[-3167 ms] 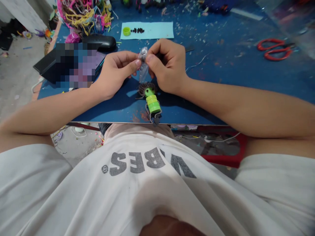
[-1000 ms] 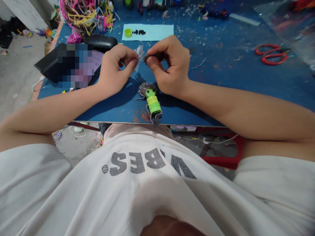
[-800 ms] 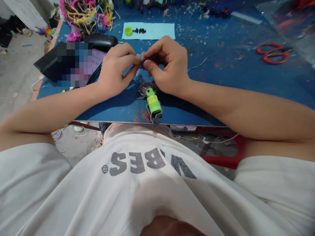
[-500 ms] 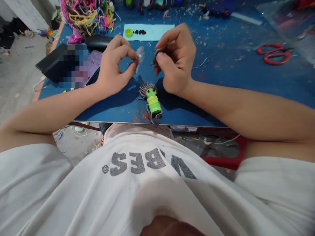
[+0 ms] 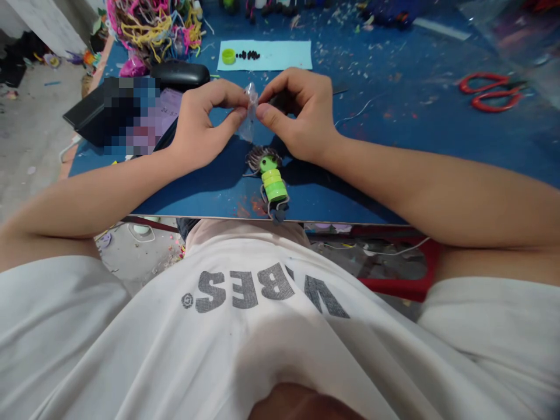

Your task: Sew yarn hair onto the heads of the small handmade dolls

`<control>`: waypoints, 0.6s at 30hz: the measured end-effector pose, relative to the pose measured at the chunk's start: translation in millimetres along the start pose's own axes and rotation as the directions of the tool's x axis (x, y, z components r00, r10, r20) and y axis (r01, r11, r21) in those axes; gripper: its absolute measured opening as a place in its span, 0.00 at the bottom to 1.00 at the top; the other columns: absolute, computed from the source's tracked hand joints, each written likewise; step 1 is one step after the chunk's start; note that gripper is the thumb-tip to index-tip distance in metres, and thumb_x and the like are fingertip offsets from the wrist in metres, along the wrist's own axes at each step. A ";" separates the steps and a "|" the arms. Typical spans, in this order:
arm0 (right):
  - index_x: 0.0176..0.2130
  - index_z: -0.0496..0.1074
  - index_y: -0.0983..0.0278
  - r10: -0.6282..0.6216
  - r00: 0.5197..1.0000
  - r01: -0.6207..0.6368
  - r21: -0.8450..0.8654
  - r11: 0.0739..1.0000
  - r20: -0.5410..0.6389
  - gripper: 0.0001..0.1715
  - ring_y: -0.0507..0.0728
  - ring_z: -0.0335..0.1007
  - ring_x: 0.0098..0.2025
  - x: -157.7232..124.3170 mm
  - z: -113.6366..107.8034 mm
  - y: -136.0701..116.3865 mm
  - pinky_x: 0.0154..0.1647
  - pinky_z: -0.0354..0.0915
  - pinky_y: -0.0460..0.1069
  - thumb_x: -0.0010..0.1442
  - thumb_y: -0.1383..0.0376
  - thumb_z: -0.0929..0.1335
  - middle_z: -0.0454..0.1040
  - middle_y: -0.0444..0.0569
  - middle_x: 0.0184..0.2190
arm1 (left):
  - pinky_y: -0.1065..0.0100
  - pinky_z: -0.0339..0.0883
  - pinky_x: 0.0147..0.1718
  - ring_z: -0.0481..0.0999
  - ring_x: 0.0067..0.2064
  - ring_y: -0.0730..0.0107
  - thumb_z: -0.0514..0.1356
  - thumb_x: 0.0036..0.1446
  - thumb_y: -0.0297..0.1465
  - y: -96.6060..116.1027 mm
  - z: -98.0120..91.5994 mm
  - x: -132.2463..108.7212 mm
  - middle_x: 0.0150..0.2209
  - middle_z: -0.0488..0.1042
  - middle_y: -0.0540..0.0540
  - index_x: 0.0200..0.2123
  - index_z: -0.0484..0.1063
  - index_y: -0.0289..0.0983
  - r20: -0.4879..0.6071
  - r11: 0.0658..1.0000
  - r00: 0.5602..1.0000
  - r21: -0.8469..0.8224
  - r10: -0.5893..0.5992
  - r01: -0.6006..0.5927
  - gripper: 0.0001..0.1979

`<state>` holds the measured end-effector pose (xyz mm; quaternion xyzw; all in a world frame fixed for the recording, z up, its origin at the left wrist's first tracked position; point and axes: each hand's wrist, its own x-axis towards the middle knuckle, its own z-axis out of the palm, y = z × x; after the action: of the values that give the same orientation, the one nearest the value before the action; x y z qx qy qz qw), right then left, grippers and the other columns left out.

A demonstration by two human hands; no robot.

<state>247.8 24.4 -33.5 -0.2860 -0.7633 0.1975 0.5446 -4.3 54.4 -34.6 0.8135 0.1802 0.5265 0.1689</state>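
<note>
A small clear plastic bag [image 5: 250, 119] hangs crumpled over the blue table. My left hand [image 5: 207, 119] pinches its left side between thumb and finger. My right hand [image 5: 301, 114] has its thumb and fingertip closed at the bag's other side. A dark grey thing shows in part inside the curled right fingers; its kind I cannot make out. A thin dark strip [image 5: 340, 90] sticks out past the back of that hand. Below the hands lies a small doll [image 5: 274, 184] with a green head, grey yarn hair and a body of yellow-green rings.
At the back, a light blue strip [image 5: 286, 55] bears a green ring [image 5: 228, 56] and several black beads [image 5: 248, 55]. Red-handled scissors [image 5: 490, 93] lie right. A black case [image 5: 181, 74], a phone [image 5: 164, 114] and a yarn heap [image 5: 153, 29] are at left.
My right hand has moved left and slightly down to the bag, and its fingertips now meet the bag's edge. My left hand stays nearly in place, still holding the bag.
</note>
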 end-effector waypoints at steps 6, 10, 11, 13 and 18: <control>0.37 0.85 0.57 0.067 0.996 -0.070 0.035 0.997 0.058 0.23 0.54 0.65 0.28 0.9 4.0 -4.2 0.32 0.62 0.53 0.70 0.42 0.81 0.78 0.43 0.28 | 0.53 0.67 0.29 0.73 0.30 0.62 0.82 0.60 0.53 -23.2 13.3 -0.4 0.33 0.81 0.49 0.39 0.79 0.52 -0.061 0.981 0.990 -0.154 -0.126 0.115 0.20; 0.32 0.81 0.53 0.147 0.989 -0.145 0.062 0.987 -0.018 0.19 0.56 0.61 0.28 4.0 6.0 -6.6 0.34 0.62 0.57 0.66 0.45 0.81 0.74 0.43 0.25 | 0.55 0.58 0.23 0.68 0.25 0.64 0.83 0.53 0.65 -28.5 20.5 1.8 0.29 0.78 0.52 0.52 0.81 0.54 -0.133 0.954 0.978 -0.273 -0.164 0.123 0.34; 0.32 0.81 0.53 0.159 0.987 -0.156 0.071 0.985 -0.033 0.20 0.56 0.61 0.27 4.7 6.2 -6.4 0.34 0.61 0.57 0.66 0.45 0.80 0.71 0.42 0.24 | 0.55 0.59 0.24 0.68 0.26 0.64 0.83 0.55 0.65 -25.9 20.0 2.3 0.30 0.78 0.52 0.55 0.82 0.54 -0.104 0.945 0.977 -0.289 -0.188 0.151 0.34; 0.31 0.80 0.53 0.169 0.984 -0.164 0.091 0.982 -0.049 0.18 0.57 0.61 0.27 5.8 6.5 -5.4 0.34 0.58 0.58 0.65 0.46 0.79 0.68 0.41 0.21 | 0.54 0.63 0.28 0.70 0.29 0.64 0.83 0.57 0.64 -18.7 17.5 2.7 0.34 0.82 0.50 0.56 0.86 0.54 -0.007 0.912 0.962 -0.319 -0.275 0.258 0.33; 0.28 0.81 0.52 0.186 0.981 -0.178 0.121 0.977 -0.061 0.12 0.57 0.60 0.26 7.2 7.2 -3.4 0.34 0.55 0.58 0.60 0.52 0.78 0.66 0.40 0.19 | 0.57 0.55 0.29 0.63 0.28 0.69 0.80 0.60 0.69 -7.6 13.6 1.6 0.28 0.78 0.50 0.38 0.89 0.48 0.009 0.902 0.947 -0.299 -0.322 0.310 0.31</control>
<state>238.5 26.6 -28.6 -0.3297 -0.7014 0.2795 0.5667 7.9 60.7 -42.2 0.7279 0.2320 0.5297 0.3684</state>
